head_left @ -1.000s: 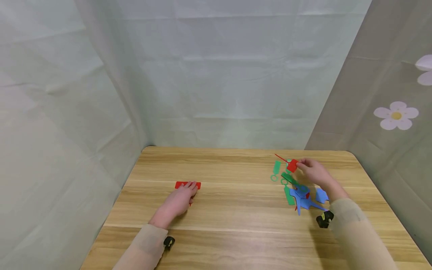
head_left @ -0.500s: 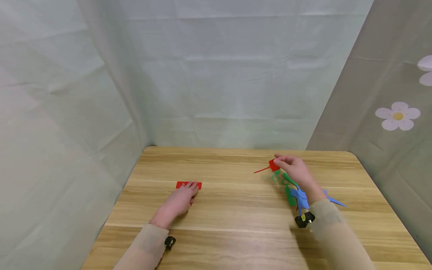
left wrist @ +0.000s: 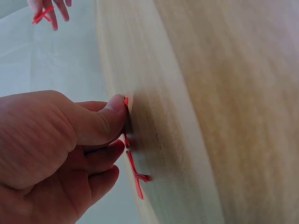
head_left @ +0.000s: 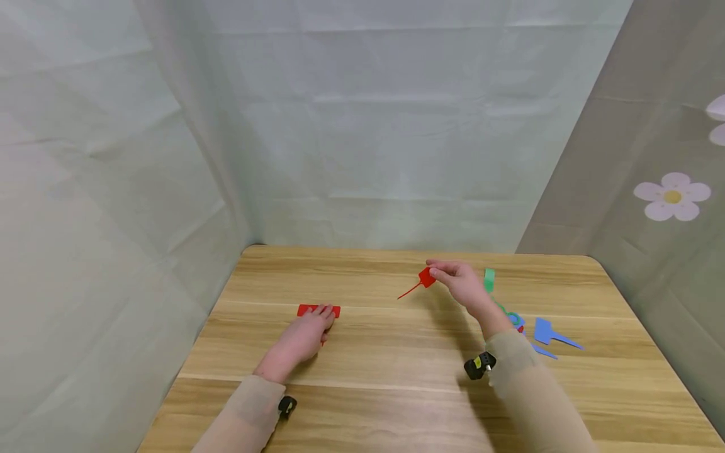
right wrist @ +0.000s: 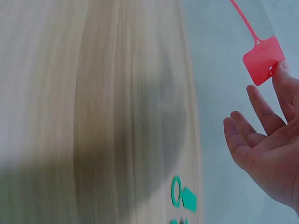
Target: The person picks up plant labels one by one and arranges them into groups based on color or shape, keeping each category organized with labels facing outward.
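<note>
My right hand (head_left: 461, 284) pinches a flat red plastic tag (head_left: 426, 277) by its square head, between thumb and index finger, above the table. The tag's thin tail points left and down; in the right wrist view the red tag (right wrist: 263, 60) shows small holes, and the other fingers are spread. My left hand (head_left: 303, 333) rests over red tags (head_left: 304, 310) lying on the left of the table, its fingers partly hiding them. In the left wrist view the thumb tip is right at the end of one red tag (left wrist: 132, 163).
The wooden table (head_left: 385, 365) holds a loose pile at the right, partly behind my right forearm. In it are green tags (head_left: 489, 279), blue T-shaped labels (head_left: 544, 331) and a bit of red. A pale cloth (head_left: 396, 157) hangs behind the table.
My right hand has carried the red tag leftward from the pile, and its tail has swung to point down-left. More of the blue labels shows. The left hand stays in place.
</note>
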A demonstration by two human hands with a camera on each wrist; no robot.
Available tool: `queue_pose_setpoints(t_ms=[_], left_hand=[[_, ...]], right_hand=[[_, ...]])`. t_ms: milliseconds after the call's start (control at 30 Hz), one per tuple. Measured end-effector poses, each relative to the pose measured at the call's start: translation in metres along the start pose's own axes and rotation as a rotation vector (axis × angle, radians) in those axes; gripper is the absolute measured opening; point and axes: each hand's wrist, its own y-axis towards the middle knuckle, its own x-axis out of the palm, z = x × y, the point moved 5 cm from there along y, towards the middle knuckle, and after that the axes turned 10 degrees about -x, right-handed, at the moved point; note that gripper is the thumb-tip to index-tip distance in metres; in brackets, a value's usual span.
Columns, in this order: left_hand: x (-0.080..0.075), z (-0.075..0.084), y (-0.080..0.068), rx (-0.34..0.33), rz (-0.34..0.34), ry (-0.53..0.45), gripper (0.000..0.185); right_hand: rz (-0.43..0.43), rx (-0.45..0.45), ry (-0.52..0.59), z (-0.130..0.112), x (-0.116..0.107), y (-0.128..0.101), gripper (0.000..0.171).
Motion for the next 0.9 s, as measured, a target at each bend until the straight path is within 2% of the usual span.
queue_pose_setpoints(t_ms=[233, 467, 900], left_hand=[[0.0, 0.0, 0.0, -0.008, -0.017, -0.007, 0.05], [0.0, -0.003, 0.0, -0.008, -0.005, 0.006, 0.049], [-0.001, -0.003, 0.001, 0.005, 0.012, 0.022, 0.049]], right_hand=[[-0.032, -0.028, -0.006, -0.004, 0.023, 0.006, 0.029], [-0.074, -0.039, 0.022, -0.006, 0.042, 0.011, 0.026], [-0.175, -0.022, -0.062, -0.016, 0.084, 0.029, 0.02]])
